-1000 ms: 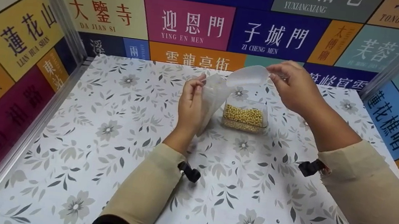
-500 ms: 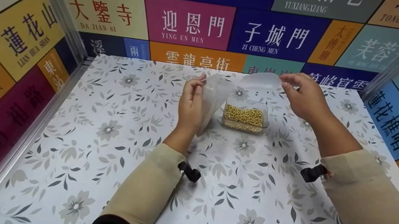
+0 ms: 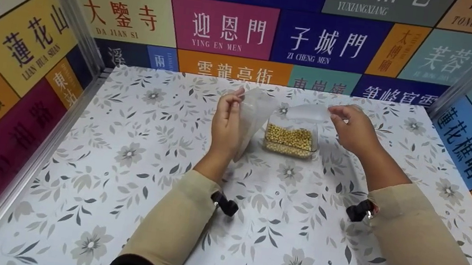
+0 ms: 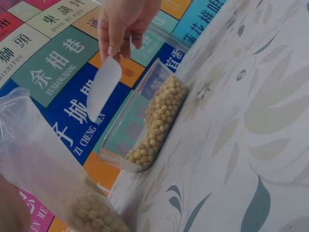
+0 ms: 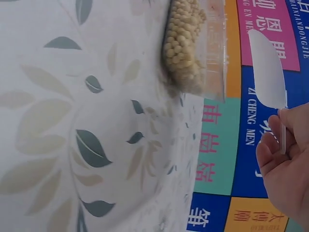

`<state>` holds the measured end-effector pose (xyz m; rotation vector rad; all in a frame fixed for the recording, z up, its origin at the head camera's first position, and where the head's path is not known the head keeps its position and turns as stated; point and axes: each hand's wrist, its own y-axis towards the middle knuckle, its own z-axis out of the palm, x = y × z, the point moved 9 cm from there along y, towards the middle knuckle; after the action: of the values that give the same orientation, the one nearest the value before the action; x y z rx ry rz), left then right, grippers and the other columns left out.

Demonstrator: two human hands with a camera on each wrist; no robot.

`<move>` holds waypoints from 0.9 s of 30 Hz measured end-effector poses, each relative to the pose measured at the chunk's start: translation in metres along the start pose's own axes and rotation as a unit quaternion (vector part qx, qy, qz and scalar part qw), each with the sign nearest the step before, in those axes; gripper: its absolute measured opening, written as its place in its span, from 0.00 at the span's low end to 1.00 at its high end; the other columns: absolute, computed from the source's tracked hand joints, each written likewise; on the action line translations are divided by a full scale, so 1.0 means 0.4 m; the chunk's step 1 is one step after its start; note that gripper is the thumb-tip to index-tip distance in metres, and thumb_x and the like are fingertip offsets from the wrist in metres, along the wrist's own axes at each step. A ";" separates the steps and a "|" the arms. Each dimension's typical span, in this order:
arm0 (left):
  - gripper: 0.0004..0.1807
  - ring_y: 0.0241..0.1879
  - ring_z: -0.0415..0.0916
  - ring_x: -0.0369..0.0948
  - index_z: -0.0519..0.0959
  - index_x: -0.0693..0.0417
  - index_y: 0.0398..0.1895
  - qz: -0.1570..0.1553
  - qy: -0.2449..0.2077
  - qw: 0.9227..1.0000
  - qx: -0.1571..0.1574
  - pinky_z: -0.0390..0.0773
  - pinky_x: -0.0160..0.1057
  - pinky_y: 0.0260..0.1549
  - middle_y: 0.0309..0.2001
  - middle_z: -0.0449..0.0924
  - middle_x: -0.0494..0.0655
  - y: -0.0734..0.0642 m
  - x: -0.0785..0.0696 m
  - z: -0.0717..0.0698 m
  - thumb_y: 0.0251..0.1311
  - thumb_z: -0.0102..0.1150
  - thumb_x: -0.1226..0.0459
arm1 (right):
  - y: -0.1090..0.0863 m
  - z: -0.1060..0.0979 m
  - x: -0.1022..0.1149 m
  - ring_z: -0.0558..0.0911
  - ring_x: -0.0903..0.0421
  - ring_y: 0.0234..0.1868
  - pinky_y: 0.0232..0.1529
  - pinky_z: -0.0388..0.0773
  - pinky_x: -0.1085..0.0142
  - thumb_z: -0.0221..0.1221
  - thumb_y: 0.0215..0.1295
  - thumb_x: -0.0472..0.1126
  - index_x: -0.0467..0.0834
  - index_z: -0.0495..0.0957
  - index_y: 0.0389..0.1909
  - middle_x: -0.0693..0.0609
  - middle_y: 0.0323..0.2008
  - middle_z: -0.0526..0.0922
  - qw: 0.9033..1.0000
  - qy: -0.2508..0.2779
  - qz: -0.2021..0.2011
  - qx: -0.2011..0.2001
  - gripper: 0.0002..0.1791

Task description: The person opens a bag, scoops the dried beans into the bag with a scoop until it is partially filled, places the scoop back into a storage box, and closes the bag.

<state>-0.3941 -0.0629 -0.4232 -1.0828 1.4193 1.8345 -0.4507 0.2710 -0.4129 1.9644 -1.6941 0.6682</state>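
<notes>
My left hand (image 3: 225,126) holds up a translucent plastic bag (image 3: 253,116) on the left of the clear box. Yellow soybeans (image 4: 96,212) lie at the bottom of the bag in the left wrist view. Between thumb and fingers, my right hand (image 3: 356,128) pinches the short handle of a translucent white plastic scoop (image 3: 308,112). The scoop's blade (image 5: 268,72) is raised behind the box and apart from the bag; it looks empty. The clear rectangular box (image 3: 314,137) stands on the table, partly filled with soybeans (image 3: 287,135).
A white cloth with grey flowers covers the table (image 3: 161,231). Colourful sign panels (image 3: 222,27) form a wall behind it and on both sides. Metal frame posts (image 3: 82,28) stand at the corners.
My right hand has drawn the scoop rightward from the bag's mouth and lowered it toward the far side of the box. My left hand and the bag have stayed almost still.
</notes>
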 end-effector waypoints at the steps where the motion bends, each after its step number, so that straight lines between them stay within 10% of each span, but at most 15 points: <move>1: 0.09 0.76 0.77 0.45 0.75 0.59 0.53 0.000 -0.001 1.000 0.000 0.73 0.39 0.79 0.73 0.81 0.56 0.000 0.000 0.000 0.87 0.42 0.67 | 0.000 0.006 -0.004 0.73 0.35 0.77 0.77 0.70 0.35 0.50 0.90 0.48 0.43 0.75 0.77 0.38 0.77 0.72 1.000 -0.003 -0.002 0.001 0.24; 27: 0.10 0.75 0.77 0.47 0.74 0.61 0.54 -0.001 -0.004 1.000 0.003 0.73 0.40 0.79 0.73 0.82 0.53 -0.001 0.000 0.001 0.87 0.41 0.67 | 0.004 0.073 0.015 0.73 0.32 0.76 0.81 0.68 0.37 0.54 0.86 0.36 0.40 0.82 0.71 0.36 0.68 0.81 0.992 -0.104 -0.065 -0.017 0.20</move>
<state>-0.3939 -0.0624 -0.4234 -1.0712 1.4176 1.8293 -0.4496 0.2480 -0.4319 2.1625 -1.6637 0.3968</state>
